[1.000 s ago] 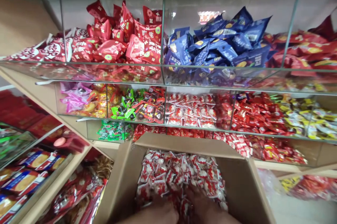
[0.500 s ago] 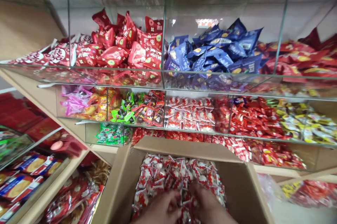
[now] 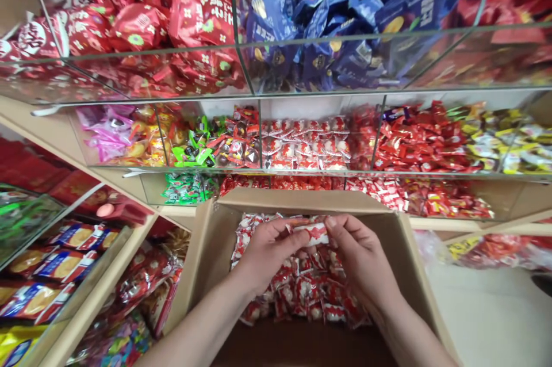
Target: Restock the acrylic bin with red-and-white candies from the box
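Observation:
An open cardboard box [image 3: 202, 263] stands in front of me, holding a heap of small red-and-white wrapped candies [image 3: 302, 289]. My left hand [image 3: 265, 252] and my right hand [image 3: 362, 257] are raised above the heap, palms facing each other, fingers curled round a handful of the red-and-white candies [image 3: 313, 233] held between them. The middle glass bin [image 3: 302, 145] just beyond the box holds the same kind of candy.
Glass-fronted shelf bins rise behind the box: red packets [image 3: 181, 22] and blue packets [image 3: 345, 10] on top, mixed wrapped sweets [image 3: 207, 145] and red sweets [image 3: 418, 137] below. A lower shelf [image 3: 56, 275] of packaged snacks stands at the left. Pale floor [image 3: 495, 321] lies at the right.
Both hands have come up out of the heap toward the box's far edge with candies gathered between them. The view has moved closer to the shelves.

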`<state>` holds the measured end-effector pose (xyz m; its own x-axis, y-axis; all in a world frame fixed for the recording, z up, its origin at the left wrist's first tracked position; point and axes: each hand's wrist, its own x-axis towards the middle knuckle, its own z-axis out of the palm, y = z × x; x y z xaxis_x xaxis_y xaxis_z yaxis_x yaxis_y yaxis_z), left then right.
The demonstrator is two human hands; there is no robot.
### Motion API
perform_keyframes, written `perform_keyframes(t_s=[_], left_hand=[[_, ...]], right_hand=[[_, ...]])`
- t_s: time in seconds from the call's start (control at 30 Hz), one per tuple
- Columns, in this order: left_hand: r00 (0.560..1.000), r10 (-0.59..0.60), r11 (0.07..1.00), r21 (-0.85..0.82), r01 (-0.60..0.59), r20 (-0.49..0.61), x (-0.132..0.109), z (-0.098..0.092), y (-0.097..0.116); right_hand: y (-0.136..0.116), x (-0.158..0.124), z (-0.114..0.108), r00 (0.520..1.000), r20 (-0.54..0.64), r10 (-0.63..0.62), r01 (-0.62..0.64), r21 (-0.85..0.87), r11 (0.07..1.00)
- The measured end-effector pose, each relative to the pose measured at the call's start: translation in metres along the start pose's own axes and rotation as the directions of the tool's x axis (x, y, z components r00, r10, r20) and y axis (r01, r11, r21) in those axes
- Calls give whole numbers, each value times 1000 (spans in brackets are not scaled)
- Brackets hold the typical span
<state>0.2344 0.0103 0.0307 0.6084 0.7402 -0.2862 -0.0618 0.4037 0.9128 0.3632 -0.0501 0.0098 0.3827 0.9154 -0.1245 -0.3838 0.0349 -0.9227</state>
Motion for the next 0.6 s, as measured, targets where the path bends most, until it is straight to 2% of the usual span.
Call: perform_keyframes(t_s=[0.07,0.1,0.13,0.17,0.23,0.27,0.3,0.33,0.4,0.43,0.47,0.53,0.6], left_hand=[[999,-12,996,-88,10,-30,1,2,-1],[998,-16,991,-134,7,-63,1,4,-1],[996,-19,982,-191,2,-87,1,6,-1],[996,-26,964,-266,2,-89,2,8,-1],[998,-45,909,-416,24,-39,1,11,0],[999,-45,884,-467,34,-13,1,12,1],[999,-45,868,-494,41,4,0,12,2],[999,-45,865,-500,39,1,-1,11,3],[999,-31,880,-475,14,-28,-2,8,6],[1000,-21,890,-456,9,-23,-3,6,7],[1000,-12,900,-436,11,-1,-3,3,9],[998,-2,917,-398,25,58,-5,0,11],[995,7,937,-347,28,99,-5,-3,12]], right_hand=[[0,-2,0,995,-32,-97,94,-85,992],[0,-3,0,978,-66,-197,182,-189,965],[1,-4,0,936,-87,-342,297,-327,897],[1,-5,-1,866,-63,-496,412,-473,779],[3,-8,-2,694,116,-711,590,-657,469],[4,-10,-2,623,233,-747,657,-673,338],[5,-12,-1,577,339,-743,711,-656,253],[6,-13,0,558,421,-715,750,-625,216],[6,-15,0,586,478,-654,769,-581,265],[6,-16,0,633,452,-629,744,-581,331],[4,-15,0,696,385,-606,690,-593,415],[-1,-11,-1,832,174,-526,513,-601,612],[-8,-5,-1,938,29,-346,312,-511,801]])
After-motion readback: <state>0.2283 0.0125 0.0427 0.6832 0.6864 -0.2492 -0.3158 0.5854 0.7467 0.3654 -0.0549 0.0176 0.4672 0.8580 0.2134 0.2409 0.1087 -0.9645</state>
